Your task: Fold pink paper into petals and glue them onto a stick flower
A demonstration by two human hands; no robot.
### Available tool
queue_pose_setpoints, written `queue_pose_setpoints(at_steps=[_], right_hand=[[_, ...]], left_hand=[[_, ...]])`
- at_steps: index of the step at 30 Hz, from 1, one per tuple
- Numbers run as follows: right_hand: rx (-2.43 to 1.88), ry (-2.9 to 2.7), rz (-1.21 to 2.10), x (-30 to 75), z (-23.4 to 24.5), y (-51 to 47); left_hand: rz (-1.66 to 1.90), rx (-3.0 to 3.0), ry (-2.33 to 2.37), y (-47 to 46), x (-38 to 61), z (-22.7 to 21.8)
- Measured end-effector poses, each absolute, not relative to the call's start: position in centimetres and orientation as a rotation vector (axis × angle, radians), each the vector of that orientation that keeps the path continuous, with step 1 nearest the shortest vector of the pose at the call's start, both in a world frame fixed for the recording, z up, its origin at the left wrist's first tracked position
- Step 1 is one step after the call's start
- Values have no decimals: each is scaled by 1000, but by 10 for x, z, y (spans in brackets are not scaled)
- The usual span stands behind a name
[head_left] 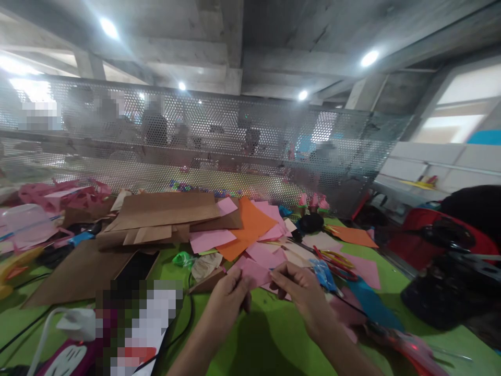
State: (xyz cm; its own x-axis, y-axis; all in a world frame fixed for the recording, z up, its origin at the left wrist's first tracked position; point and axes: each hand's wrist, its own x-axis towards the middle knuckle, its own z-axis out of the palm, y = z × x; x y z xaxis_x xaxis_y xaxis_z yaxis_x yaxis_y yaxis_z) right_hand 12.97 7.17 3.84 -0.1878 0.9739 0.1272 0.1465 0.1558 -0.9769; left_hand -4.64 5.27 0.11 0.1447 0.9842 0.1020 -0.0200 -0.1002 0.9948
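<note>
Between my two hands is a small sheet of pink paper [255, 273], raised just over the green table [254, 344]. My left hand [230, 295] pinches its left edge between thumb and fingers. At the right edge, the thumb and fingertips of my right hand [295, 287] are closed on the same sheet. Behind it lie more pink sheets [211, 241] and a large orange sheet [250, 227], overlapping one another. Red-handled scissors [334, 265] and a blue-and-white packet [324, 274] rest right beside my right hand. A crumpled beige scrap [206, 266] lies behind my left hand.
Brown cardboard [164, 211] is stacked at the back left. A white charger [78, 324] and dark cables lie at the front left. A perforated metal screen [219, 146] stands behind the table, with people beyond it. A red chair [415, 235] is at the right.
</note>
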Motion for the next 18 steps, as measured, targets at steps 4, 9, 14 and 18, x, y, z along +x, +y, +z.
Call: queue_pose_setpoints(at_steps=[4, 9, 14, 18], right_hand=[[-1136, -1501, 1113, 133, 39, 74], [-1144, -1520, 1092, 133, 38, 75], [-1166, -1547, 1069, 133, 40, 73], [-1157, -1552, 1047, 132, 43, 72]], left_hand=[[1158, 1404, 1106, 52, -49, -1], [1202, 1433, 1166, 54, -48, 0], [1179, 1491, 1161, 53, -57, 9], [1194, 1501, 1199, 51, -69, 19]])
